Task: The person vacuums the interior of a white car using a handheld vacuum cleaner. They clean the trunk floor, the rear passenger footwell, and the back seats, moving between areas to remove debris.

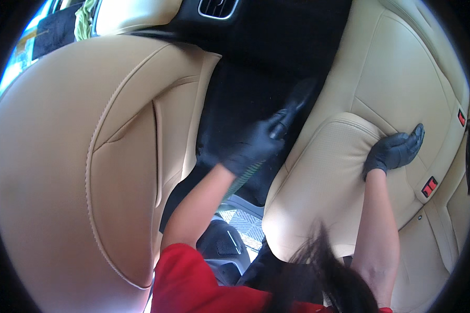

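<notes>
My left hand [254, 144], in a black glove, grips a black vacuum nozzle [297, 98] over the dark floor carpet [246, 94] of a car's rear footwell. A ribbed green hose [244, 178] runs back beneath that wrist. The nozzle's tip is blurred against the carpet, so contact cannot be told. On the beige perforated leather rear seat [317, 176] leans my right hand [395, 150], also black-gloved. It holds nothing, its fingers are slightly bent, and the leather creases beside its wrist.
A beige front seat back [62, 156] with a pocket [125, 168] borders the footwell at left. Red seat-belt buckles [429, 187] sit in the rear seat. Below, a dark machine [223, 242] stands on floor tiles [246, 225]. A green cloth [85, 19] hangs at upper left.
</notes>
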{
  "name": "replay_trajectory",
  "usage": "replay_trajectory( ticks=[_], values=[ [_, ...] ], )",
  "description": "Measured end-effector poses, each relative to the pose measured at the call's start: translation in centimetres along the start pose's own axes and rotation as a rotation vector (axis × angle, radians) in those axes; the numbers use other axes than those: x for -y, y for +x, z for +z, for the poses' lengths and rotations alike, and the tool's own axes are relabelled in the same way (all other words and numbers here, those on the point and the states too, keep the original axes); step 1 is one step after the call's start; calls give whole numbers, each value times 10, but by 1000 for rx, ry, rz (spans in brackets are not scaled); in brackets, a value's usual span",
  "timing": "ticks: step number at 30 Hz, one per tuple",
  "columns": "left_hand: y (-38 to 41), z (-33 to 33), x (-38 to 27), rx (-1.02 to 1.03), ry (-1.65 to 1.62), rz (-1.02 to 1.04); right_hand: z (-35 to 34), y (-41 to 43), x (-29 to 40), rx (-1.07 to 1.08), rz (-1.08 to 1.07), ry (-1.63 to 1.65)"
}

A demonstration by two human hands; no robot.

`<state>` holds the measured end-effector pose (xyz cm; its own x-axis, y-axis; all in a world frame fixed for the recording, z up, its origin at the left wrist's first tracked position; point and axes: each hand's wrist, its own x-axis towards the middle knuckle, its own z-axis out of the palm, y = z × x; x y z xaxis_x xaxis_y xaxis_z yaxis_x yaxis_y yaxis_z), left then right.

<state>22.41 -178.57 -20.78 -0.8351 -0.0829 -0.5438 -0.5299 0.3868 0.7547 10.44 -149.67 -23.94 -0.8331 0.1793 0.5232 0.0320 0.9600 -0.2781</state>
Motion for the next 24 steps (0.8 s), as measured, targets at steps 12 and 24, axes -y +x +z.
replay_trajectory(
  ticks=[12, 24],
  values=[
    [34, 20, 0, -129, 154, 73, 0, 3, 3, -17, -16, -9],
    [-25, 33, 24, -176, -77, 137, 1, -2, 3, -48, -18, -21]
  ],
)
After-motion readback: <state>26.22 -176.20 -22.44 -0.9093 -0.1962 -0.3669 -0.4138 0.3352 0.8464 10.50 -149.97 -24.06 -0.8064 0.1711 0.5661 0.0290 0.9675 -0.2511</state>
